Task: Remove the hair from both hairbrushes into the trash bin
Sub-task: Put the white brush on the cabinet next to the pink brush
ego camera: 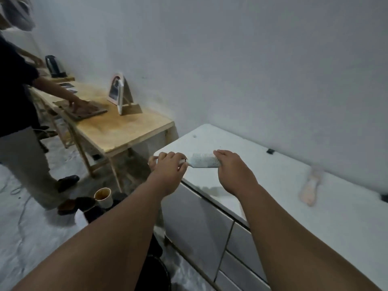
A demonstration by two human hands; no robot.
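White cabinet top (273, 185), a blurred pink hairbrush (310, 189) flat on it, toward the right, near its back edge.

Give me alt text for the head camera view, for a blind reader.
The left hand grips a white hairbrush by its handle while the right hand holds its bristle end. A blurred pink hairbrush lies on the white cabinet.

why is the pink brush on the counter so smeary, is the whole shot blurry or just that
Head view: the pink hairbrush on the white counter is smeared, likely by motion blur; the white hairbrush between the left hand and right hand is soft but readable; the light is dim and flat, with no glare; wide-angle stretch shows in the forearms.
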